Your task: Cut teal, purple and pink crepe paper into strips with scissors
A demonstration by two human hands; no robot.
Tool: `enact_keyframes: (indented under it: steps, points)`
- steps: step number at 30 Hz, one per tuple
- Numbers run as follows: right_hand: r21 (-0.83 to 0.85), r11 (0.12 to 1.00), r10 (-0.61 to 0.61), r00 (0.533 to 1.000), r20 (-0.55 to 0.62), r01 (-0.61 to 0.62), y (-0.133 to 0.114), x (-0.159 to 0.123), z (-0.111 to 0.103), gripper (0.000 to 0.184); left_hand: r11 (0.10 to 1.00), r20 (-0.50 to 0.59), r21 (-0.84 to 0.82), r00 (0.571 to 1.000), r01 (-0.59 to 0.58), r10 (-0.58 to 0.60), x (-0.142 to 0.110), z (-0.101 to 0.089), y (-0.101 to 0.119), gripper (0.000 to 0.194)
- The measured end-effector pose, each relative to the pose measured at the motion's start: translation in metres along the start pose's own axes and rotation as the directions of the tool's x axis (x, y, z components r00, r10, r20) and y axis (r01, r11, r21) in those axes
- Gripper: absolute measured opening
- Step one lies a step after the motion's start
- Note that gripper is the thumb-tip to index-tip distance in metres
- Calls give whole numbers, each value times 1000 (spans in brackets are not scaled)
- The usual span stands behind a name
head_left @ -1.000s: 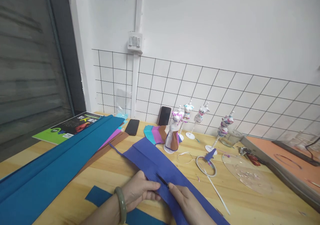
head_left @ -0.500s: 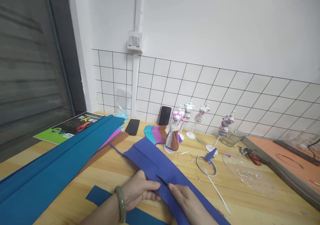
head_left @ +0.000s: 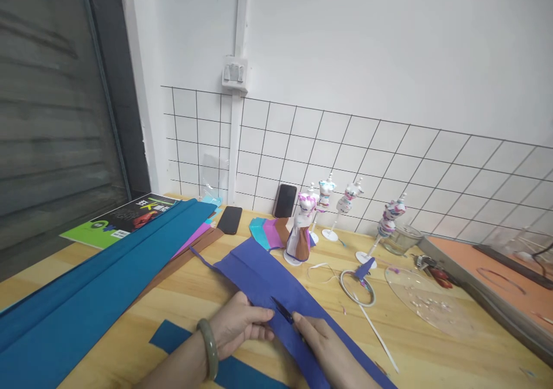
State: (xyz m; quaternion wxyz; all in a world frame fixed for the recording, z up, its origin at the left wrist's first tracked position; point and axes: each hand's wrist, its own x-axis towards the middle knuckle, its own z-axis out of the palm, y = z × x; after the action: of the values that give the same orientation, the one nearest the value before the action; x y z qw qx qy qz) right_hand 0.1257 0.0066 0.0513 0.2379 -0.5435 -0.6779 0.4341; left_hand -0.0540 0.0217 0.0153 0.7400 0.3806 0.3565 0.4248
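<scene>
Your left hand (head_left: 244, 324) pinches the near left edge of the purple sheet (head_left: 259, 271), and your right hand (head_left: 322, 343) holds a dark, pointed tool (head_left: 283, 310) against it. To the left you have a long teal sheet (head_left: 95, 279) overlapping a magazine (head_left: 116, 222). Beyond the purple sheet stand four small dress forms (head_left: 307, 204), with a glass (head_left: 401, 239) behind the rightmost. A roll of tape (head_left: 344, 290) lies nearer, to the right.

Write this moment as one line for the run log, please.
left hand: pinches blue-purple sheet | right hand: holds dark pointed tool at sheet | nearby: teal sheet, black phone
</scene>
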Motion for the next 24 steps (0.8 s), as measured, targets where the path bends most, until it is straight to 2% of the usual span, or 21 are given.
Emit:
enact_keyframes:
  steps: [5,13,24]
  points:
    - [21,999,48,999,17,-48,-5,2,0,49,1000,1,17,1000,18,-18,1,-1,0,33]
    - [6,1000,-7,1000,29,7,-4,5,2,50,1000,6,16,1000,22,-22,1,0,1,32]
    - [-6,1000,-19,999,49,19,-6,7,2,51,999,14,28,1000,17,-17,1,-1,-2,30]
